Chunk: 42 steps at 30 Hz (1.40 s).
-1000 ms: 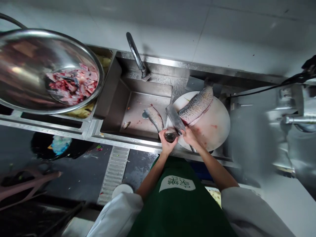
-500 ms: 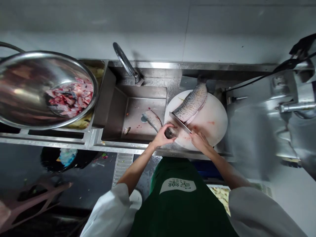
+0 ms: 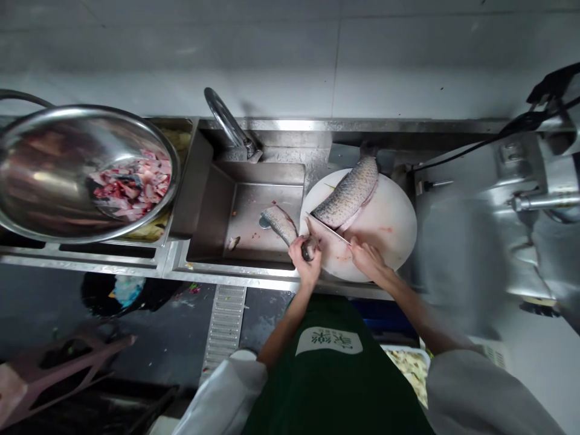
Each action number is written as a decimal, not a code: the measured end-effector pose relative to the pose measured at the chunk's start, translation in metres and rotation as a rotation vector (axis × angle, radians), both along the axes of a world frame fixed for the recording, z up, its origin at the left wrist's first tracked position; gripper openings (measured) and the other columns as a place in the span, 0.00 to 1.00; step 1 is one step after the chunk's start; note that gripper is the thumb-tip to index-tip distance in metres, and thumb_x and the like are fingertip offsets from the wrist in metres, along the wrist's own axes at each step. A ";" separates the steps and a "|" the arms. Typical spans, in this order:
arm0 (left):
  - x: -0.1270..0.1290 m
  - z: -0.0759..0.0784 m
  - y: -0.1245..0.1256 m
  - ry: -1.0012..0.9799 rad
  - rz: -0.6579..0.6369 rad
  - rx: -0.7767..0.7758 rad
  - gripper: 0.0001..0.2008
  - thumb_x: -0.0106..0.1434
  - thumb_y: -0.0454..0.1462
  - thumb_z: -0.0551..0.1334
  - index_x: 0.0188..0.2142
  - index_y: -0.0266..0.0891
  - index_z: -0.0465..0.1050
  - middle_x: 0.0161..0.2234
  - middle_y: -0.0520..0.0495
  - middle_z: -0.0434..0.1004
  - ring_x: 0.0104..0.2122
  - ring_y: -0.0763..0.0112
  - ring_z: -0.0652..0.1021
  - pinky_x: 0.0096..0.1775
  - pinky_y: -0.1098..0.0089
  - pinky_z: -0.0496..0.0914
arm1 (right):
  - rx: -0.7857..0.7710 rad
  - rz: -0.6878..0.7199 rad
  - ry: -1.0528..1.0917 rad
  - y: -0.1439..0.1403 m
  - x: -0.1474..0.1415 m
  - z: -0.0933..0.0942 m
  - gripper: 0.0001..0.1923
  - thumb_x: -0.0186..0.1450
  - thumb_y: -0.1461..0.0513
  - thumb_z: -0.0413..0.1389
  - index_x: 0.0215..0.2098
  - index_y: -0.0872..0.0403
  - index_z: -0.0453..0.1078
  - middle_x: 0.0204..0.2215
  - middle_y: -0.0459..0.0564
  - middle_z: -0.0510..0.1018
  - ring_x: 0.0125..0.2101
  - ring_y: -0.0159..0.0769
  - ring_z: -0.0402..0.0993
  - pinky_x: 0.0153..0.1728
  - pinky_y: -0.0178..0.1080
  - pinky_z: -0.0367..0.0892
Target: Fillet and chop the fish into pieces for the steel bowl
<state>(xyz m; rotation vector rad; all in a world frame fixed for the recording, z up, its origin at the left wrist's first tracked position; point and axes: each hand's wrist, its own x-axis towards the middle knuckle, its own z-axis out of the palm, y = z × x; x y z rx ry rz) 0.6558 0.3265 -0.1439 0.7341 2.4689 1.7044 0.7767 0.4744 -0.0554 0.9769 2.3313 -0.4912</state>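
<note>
My left hand (image 3: 305, 261) is closed around a dark fish head (image 3: 310, 248) at the left edge of the round white cutting board (image 3: 389, 244). In my right hand (image 3: 366, 258) is the handle of a knife (image 3: 330, 229), its blade lying across the board and pointing left. Just beyond the blade rests a headless, scaly fish body (image 3: 351, 190), its tail toward the wall and its cut end close to the knife. Another piece of fish (image 3: 280, 222) lies in the sink to the left, near my left hand.
A metal sink (image 3: 254, 248) with a curved faucet (image 3: 226, 118) adjoins the board. Farther left, a large steel bowl (image 3: 49, 181) holds cut fish pieces (image 3: 136, 181). Metal machinery (image 3: 525, 205) stands to the right. A pink stool (image 3: 63, 374) is on the floor at lower left.
My left hand has turned and shifted slightly, rotating the fish head in its grip, with the forearm swung to the right. The knife and right hand have barely moved.
</note>
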 end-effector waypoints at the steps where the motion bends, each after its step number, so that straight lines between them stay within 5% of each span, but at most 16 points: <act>1: -0.016 0.001 -0.001 -0.018 -0.089 0.021 0.19 0.60 0.38 0.66 0.51 0.42 0.70 0.50 0.41 0.76 0.53 0.54 0.76 0.60 0.51 0.69 | 0.002 0.007 -0.012 0.002 0.000 0.000 0.21 0.79 0.60 0.40 0.63 0.61 0.64 0.43 0.67 0.83 0.48 0.51 0.82 0.46 0.43 0.71; 6: -0.079 0.004 -0.020 -0.166 -0.584 0.041 0.24 0.53 0.35 0.66 0.50 0.42 0.69 0.48 0.44 0.76 0.48 0.59 0.79 0.54 0.58 0.73 | 0.029 0.064 -0.040 -0.001 0.000 0.007 0.21 0.79 0.60 0.38 0.62 0.63 0.64 0.44 0.68 0.83 0.49 0.50 0.82 0.46 0.42 0.72; 12: -0.060 -0.010 -0.020 -0.104 -0.273 0.113 0.24 0.49 0.32 0.66 0.46 0.43 0.62 0.44 0.47 0.67 0.47 0.63 0.74 0.52 0.62 0.71 | 0.073 0.045 0.041 -0.030 -0.021 0.024 0.23 0.80 0.61 0.38 0.64 0.65 0.61 0.43 0.67 0.84 0.44 0.47 0.84 0.44 0.40 0.73; 19: -0.050 -0.017 -0.023 -0.133 -0.171 0.091 0.25 0.48 0.34 0.67 0.45 0.43 0.60 0.44 0.47 0.64 0.46 0.62 0.71 0.52 0.61 0.71 | 0.017 0.095 0.138 -0.042 -0.061 0.004 0.20 0.79 0.60 0.41 0.55 0.62 0.70 0.43 0.66 0.84 0.45 0.46 0.83 0.43 0.38 0.72; 26: -0.045 -0.013 -0.017 -0.116 -0.098 0.101 0.25 0.49 0.34 0.69 0.45 0.43 0.61 0.45 0.46 0.63 0.47 0.61 0.71 0.52 0.59 0.70 | 0.149 0.012 0.417 -0.018 -0.062 0.027 0.21 0.79 0.55 0.43 0.55 0.61 0.69 0.33 0.60 0.83 0.35 0.48 0.82 0.35 0.39 0.68; 35: -0.046 -0.012 -0.016 -0.096 -0.119 0.104 0.25 0.50 0.34 0.69 0.47 0.42 0.65 0.45 0.45 0.68 0.48 0.58 0.72 0.54 0.57 0.69 | 0.002 0.053 0.224 -0.032 -0.077 -0.016 0.15 0.77 0.61 0.47 0.49 0.61 0.72 0.45 0.65 0.83 0.46 0.46 0.80 0.42 0.37 0.67; 39: -0.047 -0.017 -0.016 -0.064 -0.129 0.148 0.24 0.50 0.33 0.68 0.46 0.42 0.66 0.45 0.45 0.69 0.47 0.58 0.72 0.53 0.58 0.69 | -0.063 0.022 0.273 -0.009 -0.075 0.005 0.13 0.77 0.60 0.48 0.49 0.58 0.72 0.41 0.60 0.84 0.42 0.44 0.81 0.38 0.36 0.66; 42: -0.045 -0.020 -0.015 -0.056 -0.109 0.159 0.24 0.50 0.32 0.68 0.46 0.43 0.65 0.45 0.45 0.68 0.47 0.59 0.72 0.53 0.58 0.69 | 0.077 -0.019 0.421 -0.006 -0.070 0.028 0.18 0.78 0.56 0.44 0.52 0.58 0.71 0.38 0.60 0.83 0.39 0.46 0.80 0.37 0.38 0.67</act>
